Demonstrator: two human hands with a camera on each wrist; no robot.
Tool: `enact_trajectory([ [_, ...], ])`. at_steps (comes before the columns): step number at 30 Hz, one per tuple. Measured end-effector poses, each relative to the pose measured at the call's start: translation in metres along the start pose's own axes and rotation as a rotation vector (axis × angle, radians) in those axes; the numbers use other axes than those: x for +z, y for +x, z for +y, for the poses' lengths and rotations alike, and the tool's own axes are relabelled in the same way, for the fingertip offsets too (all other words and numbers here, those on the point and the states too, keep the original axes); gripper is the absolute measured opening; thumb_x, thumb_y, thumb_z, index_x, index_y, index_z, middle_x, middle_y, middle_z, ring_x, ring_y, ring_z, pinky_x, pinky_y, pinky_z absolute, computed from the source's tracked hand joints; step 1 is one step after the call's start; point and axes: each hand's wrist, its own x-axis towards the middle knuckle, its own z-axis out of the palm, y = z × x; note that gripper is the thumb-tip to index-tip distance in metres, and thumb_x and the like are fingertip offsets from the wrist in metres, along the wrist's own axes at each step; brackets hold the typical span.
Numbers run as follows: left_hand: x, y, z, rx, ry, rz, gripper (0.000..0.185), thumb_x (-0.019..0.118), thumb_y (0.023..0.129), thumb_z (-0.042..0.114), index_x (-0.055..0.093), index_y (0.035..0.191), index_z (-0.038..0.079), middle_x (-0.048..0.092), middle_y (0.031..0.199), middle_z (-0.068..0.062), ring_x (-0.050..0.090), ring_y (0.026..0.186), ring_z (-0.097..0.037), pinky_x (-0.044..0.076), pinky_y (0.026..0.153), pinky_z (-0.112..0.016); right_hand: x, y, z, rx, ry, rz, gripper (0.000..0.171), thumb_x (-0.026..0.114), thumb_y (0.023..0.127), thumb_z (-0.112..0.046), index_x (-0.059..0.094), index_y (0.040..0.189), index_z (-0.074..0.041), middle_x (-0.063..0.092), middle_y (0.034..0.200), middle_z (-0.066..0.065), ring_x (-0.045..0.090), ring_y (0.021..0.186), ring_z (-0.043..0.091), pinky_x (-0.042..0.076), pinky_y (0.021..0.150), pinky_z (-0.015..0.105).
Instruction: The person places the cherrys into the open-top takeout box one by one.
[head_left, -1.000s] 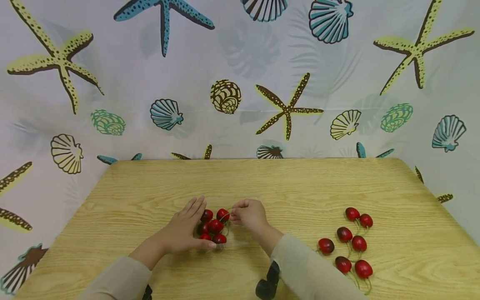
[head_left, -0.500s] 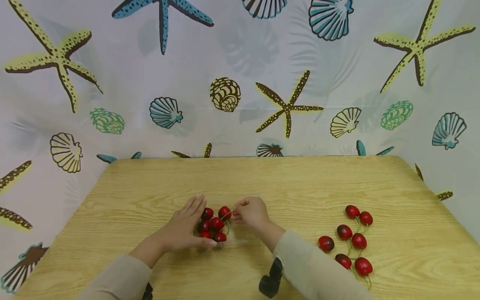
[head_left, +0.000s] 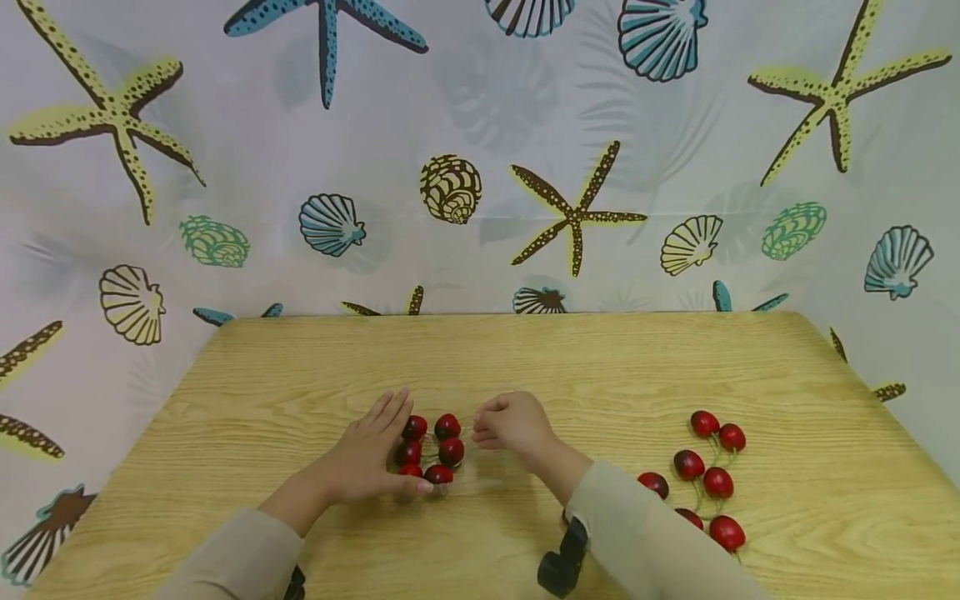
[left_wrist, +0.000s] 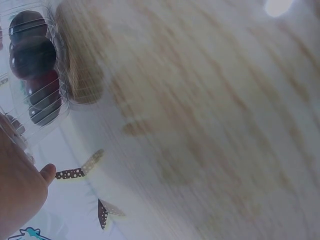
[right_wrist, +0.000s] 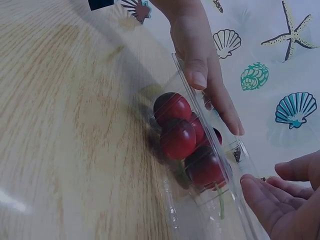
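Table [head_left: 300, 367]: wooden top, bare wood running from 9 through 12 to 3 o'clock of the hands; its far edge meets the seashell curtain [head_left: 480, 167].
Left hand [head_left: 365, 460]: fingers straight, laid along the 9 o'clock side of the clear container [right_wrist: 210, 165], thumb on its near rim; it steadies the box without curling round it.
Clear container: at table centre, between the two hands, well in from every edge.
Cherries in container [head_left: 433, 450]: several red ones packed together inside the clear walls.
Right hand [head_left: 516, 423]: at 3 o'clock of the container, just beside its rim, fingers loosely curled and holding nothing; whether the fingertips touch the plastic cannot be told.
Loose cherries [head_left: 708, 483]: a stemmed group at 3 o'clock, well apart from the container, near the right sleeve [head_left: 645, 533].
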Motion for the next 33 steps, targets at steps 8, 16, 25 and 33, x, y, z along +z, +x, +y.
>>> enact_trajectory([
  [8, 0.001, 0.002, -0.001, -0.007, 0.0, 0.001, 0.109, 0.05, 0.065, 0.07, 0.007, 0.138, 0.002, -0.002, 0.144, -0.009, -0.004, 0.129, -0.028, 0.013, 0.092, -0.059, -0.009, -0.007, 0.0, -0.002, 0.055, -0.029, 0.019, 0.049, 0.086, -0.001, 0.056, 0.095, 0.015, 0.059, 0.091, 0.026, 0.062, 0.072, 0.023, 0.049, 0.065, 0.032],
  [16, 0.002, 0.001, -0.001, -0.01, 0.009, -0.004, 0.109, 0.049, 0.065, 0.071, 0.008, 0.138, 0.001, -0.002, 0.144, -0.009, -0.004, 0.129, -0.028, 0.013, 0.093, -0.059, -0.018, -0.017, -0.001, -0.023, 0.117, -0.055, 0.022, 0.05, 0.086, -0.002, 0.054, 0.099, 0.016, 0.06, 0.089, 0.022, 0.062, 0.076, 0.024, 0.049, 0.068, 0.033],
  [25, -0.001, 0.001, 0.0, 0.003, 0.005, 0.007, 0.108, 0.049, 0.066, 0.07, 0.007, 0.138, 0.001, -0.002, 0.143, -0.01, -0.003, 0.129, -0.03, 0.013, 0.092, -0.06, -0.034, -0.027, -0.002, -0.051, 0.185, -0.064, 0.021, 0.051, 0.085, -0.001, 0.054, 0.098, 0.015, 0.061, 0.086, 0.02, 0.062, 0.075, 0.022, 0.048, 0.069, 0.034],
  [33, 0.002, 0.002, -0.001, -0.003, 0.006, 0.009, 0.109, 0.049, 0.065, 0.071, 0.008, 0.138, 0.002, -0.002, 0.144, -0.009, -0.004, 0.129, -0.029, 0.013, 0.091, -0.061, -0.044, -0.035, 0.002, -0.044, 0.167, -0.068, 0.023, 0.052, 0.085, -0.003, 0.054, 0.1, 0.015, 0.061, 0.084, 0.017, 0.062, 0.076, 0.023, 0.048, 0.069, 0.033],
])
